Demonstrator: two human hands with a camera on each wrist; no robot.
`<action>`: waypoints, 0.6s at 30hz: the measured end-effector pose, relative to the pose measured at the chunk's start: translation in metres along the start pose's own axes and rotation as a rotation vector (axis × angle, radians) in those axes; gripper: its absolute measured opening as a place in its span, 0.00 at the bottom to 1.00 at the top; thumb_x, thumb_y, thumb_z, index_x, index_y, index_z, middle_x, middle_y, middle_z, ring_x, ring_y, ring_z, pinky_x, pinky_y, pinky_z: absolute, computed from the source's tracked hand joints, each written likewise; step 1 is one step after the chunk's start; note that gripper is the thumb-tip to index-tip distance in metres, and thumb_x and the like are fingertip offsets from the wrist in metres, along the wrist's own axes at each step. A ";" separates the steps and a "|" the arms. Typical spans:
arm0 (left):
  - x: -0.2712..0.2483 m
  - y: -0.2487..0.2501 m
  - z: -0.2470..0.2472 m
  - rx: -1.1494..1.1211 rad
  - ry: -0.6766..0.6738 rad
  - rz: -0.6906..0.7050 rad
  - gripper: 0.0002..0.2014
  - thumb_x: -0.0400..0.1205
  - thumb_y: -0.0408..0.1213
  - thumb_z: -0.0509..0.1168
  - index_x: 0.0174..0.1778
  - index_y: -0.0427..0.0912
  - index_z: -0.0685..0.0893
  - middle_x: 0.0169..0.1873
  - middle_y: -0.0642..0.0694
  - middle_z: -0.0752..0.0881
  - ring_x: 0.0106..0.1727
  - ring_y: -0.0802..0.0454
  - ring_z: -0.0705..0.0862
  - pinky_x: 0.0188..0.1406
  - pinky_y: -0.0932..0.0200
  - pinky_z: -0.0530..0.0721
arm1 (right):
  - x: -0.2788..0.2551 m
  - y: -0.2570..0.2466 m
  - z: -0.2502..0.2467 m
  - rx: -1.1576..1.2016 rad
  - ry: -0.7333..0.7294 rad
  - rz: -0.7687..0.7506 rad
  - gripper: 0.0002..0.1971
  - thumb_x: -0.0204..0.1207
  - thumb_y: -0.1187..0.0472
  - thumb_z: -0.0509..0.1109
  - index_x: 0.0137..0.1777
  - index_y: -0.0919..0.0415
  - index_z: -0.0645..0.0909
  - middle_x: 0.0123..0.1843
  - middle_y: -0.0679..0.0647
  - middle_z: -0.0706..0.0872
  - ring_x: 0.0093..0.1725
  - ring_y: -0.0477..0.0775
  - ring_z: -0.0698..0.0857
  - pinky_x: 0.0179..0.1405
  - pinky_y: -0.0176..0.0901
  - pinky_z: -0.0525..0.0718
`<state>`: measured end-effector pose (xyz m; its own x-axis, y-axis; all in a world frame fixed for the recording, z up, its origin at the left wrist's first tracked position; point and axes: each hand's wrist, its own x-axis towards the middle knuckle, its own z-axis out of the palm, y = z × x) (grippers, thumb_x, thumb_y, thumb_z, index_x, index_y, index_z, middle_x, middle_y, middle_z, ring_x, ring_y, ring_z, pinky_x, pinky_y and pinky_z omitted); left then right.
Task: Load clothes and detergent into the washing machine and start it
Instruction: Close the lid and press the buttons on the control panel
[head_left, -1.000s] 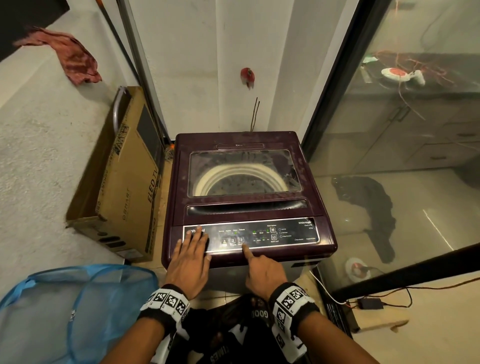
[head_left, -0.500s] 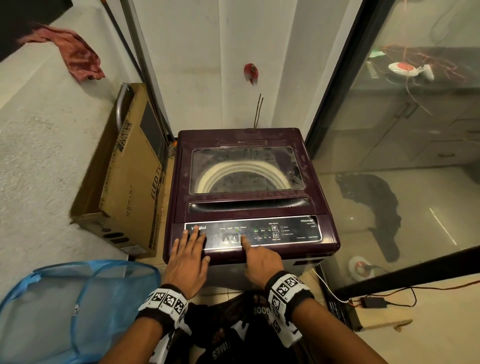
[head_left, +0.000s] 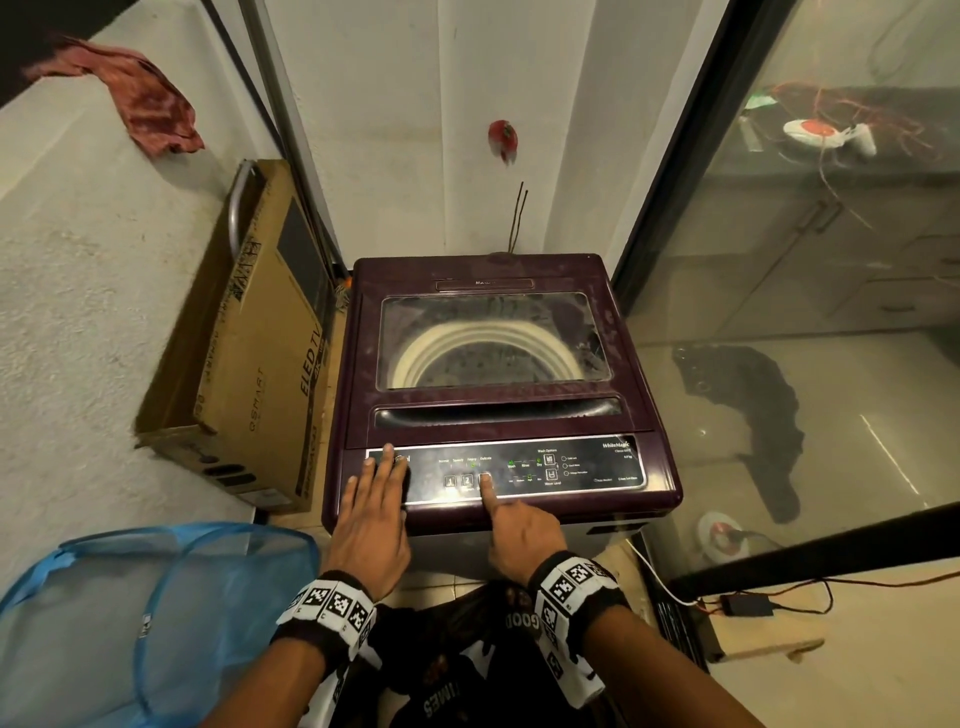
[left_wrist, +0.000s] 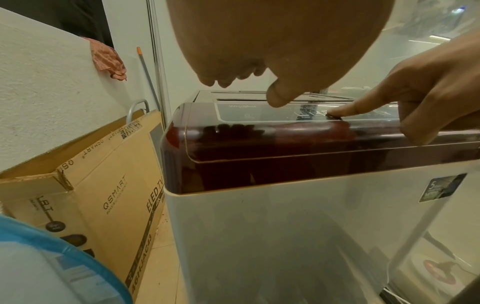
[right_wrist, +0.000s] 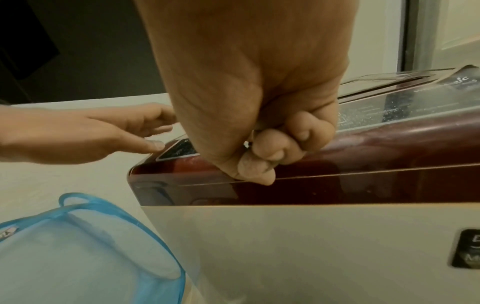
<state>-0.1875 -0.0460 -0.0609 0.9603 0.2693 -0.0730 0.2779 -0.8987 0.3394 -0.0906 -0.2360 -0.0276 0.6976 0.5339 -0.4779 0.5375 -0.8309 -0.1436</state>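
The maroon top-load washing machine (head_left: 498, 270) stands in front of me with its glass lid (head_left: 493, 338) down; the white drum rim shows through it. My left hand (head_left: 374, 499) lies flat, fingers straight, on the left end of the control panel (head_left: 571, 467). My right hand (head_left: 519, 530) presses its index fingertip (head_left: 485, 480) on the third numbered button. In the right wrist view the other fingers of the right hand (right_wrist: 267, 148) are curled and hold nothing. The left wrist view shows that index fingertip (left_wrist: 345, 110) touching the panel. Clothes and detergent are not in view.
A blue mesh laundry basket (head_left: 130, 623) stands at my lower left. A cardboard TV box (head_left: 249, 364) leans between the machine and the left wall, where a red cloth (head_left: 150, 104) hangs. A glass door (head_left: 779, 312) borders the right side. Cables (head_left: 743, 605) lie on the floor.
My right index finger slid a little forward from the panel's front edge onto the third button and stays there. The left hand has not moved.
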 end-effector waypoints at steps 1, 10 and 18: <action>0.000 0.001 -0.001 -0.011 0.013 -0.002 0.40 0.80 0.30 0.59 0.88 0.43 0.48 0.88 0.47 0.40 0.88 0.46 0.43 0.87 0.43 0.47 | -0.001 0.001 0.002 0.005 -0.001 -0.004 0.45 0.82 0.60 0.63 0.90 0.51 0.37 0.59 0.61 0.87 0.55 0.63 0.88 0.50 0.52 0.83; -0.010 0.002 0.001 -0.026 0.030 0.002 0.41 0.81 0.30 0.59 0.88 0.44 0.47 0.88 0.46 0.40 0.88 0.46 0.42 0.87 0.42 0.47 | -0.006 0.010 0.003 0.072 -0.016 0.023 0.48 0.80 0.61 0.65 0.88 0.40 0.35 0.59 0.62 0.87 0.57 0.64 0.88 0.55 0.54 0.84; -0.017 -0.010 -0.002 -0.024 0.050 -0.002 0.38 0.81 0.31 0.58 0.87 0.43 0.49 0.87 0.46 0.47 0.88 0.44 0.47 0.87 0.41 0.50 | -0.009 -0.004 0.003 0.123 0.142 0.008 0.34 0.82 0.58 0.61 0.87 0.55 0.55 0.55 0.59 0.89 0.53 0.65 0.89 0.48 0.53 0.83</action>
<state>-0.2063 -0.0413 -0.0611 0.9570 0.2889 -0.0272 0.2788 -0.8898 0.3613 -0.1004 -0.2384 -0.0257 0.7665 0.5364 -0.3532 0.4757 -0.8436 -0.2490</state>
